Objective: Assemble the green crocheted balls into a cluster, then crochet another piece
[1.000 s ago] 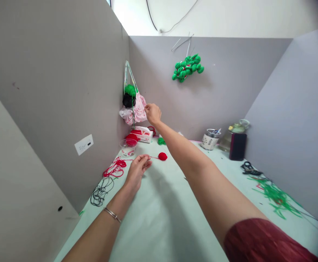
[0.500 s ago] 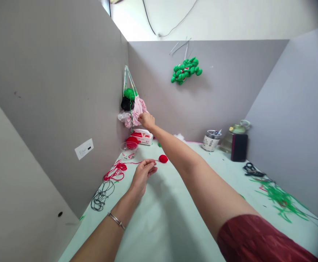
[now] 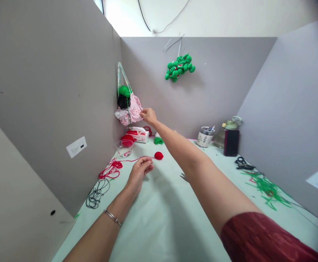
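"Surroundings?"

"I log the red yarn ball (image 3: pixel 158 155) on the tablecloth (image 3: pixel 144 233). Left of it: tub (image 3: pixel 124 149), red tangle (image 3: pixel 117 165). Behind: tissue box (image 3: pixel 140 136), green yarn (image 3: pixel 158 141). Right: forearm (image 3: pixel 178 145), obstructing grey blades (image 3: pixel 184 177)."

"Hands?"

"Left hand (image 3: pixel 137 174), just nearer than the ball: fingertips drawn together beside the red strand (image 3: pixel 128 161); grip, cannot tell. Right hand (image 3: pixel 149 115), above and beyond it, by the pink bag (image 3: pixel 135 107): fingertips pinched; contents, cannot tell."

"Changes?"

"Half a second ago, forearm hid blades and most green yarn."

"Limits?"

"Partitions (image 3: pixel 216 91) left, behind, right of ball; room nearer me."

Red yarn ball (image 3: pixel 158 155) on tabletop (image 3: pixel 148 222), strand (image 3: pixel 131 160) trailing left.
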The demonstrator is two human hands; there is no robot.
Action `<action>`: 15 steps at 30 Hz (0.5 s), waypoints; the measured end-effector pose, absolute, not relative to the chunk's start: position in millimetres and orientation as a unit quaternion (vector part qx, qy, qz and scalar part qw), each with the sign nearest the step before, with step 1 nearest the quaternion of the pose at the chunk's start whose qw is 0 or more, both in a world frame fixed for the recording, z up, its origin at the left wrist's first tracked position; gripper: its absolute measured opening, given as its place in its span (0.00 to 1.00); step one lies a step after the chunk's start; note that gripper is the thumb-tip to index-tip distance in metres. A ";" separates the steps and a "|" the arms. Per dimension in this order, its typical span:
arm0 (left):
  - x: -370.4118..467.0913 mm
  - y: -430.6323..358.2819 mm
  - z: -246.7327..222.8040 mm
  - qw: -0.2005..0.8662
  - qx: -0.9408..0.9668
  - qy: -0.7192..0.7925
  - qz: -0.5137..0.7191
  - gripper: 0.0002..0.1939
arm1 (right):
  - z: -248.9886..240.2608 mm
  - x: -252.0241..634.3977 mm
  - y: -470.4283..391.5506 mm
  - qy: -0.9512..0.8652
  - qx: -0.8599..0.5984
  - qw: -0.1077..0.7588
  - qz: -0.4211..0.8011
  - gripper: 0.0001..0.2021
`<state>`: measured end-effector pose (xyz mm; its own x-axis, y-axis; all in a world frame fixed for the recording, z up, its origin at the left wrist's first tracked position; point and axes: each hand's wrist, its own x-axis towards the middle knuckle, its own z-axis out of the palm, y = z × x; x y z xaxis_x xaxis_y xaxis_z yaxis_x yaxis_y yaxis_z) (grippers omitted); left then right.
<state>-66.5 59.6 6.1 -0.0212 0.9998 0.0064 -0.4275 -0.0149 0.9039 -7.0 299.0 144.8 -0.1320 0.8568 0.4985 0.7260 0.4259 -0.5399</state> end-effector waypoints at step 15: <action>-60.3 54.8 2.8 0.599 0.404 0.389 0.571 0.11 | 54.9 85.2 286.8 -0.796 -0.585 0.149 0.037 0.17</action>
